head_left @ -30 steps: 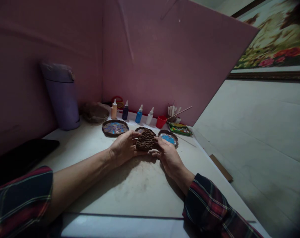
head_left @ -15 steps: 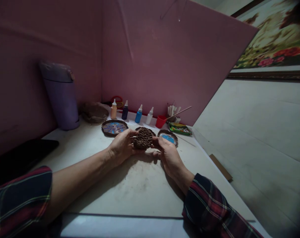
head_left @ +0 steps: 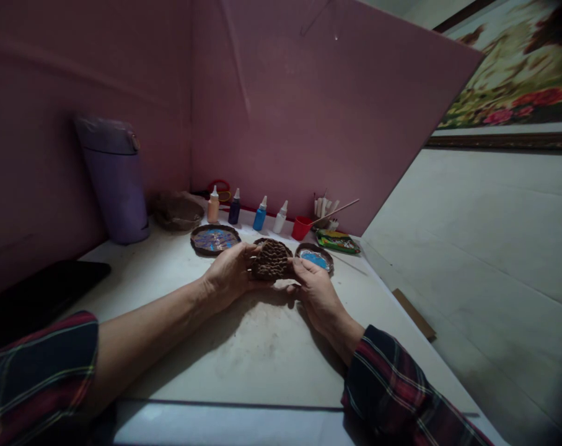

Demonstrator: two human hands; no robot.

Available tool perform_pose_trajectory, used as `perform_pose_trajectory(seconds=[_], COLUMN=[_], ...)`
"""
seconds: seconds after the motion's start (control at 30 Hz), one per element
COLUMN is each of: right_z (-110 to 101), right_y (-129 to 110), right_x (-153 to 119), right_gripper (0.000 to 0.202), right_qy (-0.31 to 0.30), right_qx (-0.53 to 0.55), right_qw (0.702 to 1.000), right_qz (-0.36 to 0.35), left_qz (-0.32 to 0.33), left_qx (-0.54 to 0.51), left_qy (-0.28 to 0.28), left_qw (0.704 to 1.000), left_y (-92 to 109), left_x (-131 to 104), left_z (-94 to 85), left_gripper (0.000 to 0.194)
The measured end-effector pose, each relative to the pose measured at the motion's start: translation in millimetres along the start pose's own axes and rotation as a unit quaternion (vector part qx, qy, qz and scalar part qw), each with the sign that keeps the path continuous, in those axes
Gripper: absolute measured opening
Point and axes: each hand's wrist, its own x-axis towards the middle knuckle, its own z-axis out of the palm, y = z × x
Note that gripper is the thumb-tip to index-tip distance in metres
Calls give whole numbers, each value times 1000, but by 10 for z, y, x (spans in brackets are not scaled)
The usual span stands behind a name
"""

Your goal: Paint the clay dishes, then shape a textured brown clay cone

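Note:
Between my two hands, above the white tabletop (head_left: 262, 347), is a brown clay piece (head_left: 271, 260) with a bumpy, scale-like surface facing me. My left hand (head_left: 229, 275) grips its left edge, thumb on top and fingers beneath. At its right edge my right hand (head_left: 313, 288) pinches it between thumb and fingers. Part of another dark clay rim shows just behind the piece, mostly hidden. To the left lies a clay dish (head_left: 193, 245) with blue and purple paint inside; a smaller clay dish (head_left: 329, 262) with blue paint sits beyond my right hand.
Paint bottles in peach (head_left: 213, 209), dark (head_left: 235, 210), blue (head_left: 259, 218) and white (head_left: 281, 220) stand behind. A red cup (head_left: 302, 228), a green packet (head_left: 338, 242), wrapped clay (head_left: 178, 212), red scissors (head_left: 221, 188), a purple tumbler (head_left: 116, 186) and a black flat object (head_left: 43, 288) surround them.
The clay piece has shifted slightly to the right and tilted a little in my fingers. My hands stay in nearly the same place, both still holding it.

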Motion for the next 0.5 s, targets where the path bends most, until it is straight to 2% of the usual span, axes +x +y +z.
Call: perform_pose_trajectory(seconds=[0.33,0.5], right_z=[5,11], right_y=[-29,-23], right_x=[-29,-22], right_gripper=[36,33], right_qy=[-12,-15], right_qx=[-10,0], right_qw=[1000,1000], right_qz=[22,9], left_qz=[-1,3], left_qx=[12,13], left_qy=[-11,-7], left_qw=[1000,1000], left_y=[-8,-10], left_x=[4,1], left_z=[-9,4], left_gripper=[23,22])
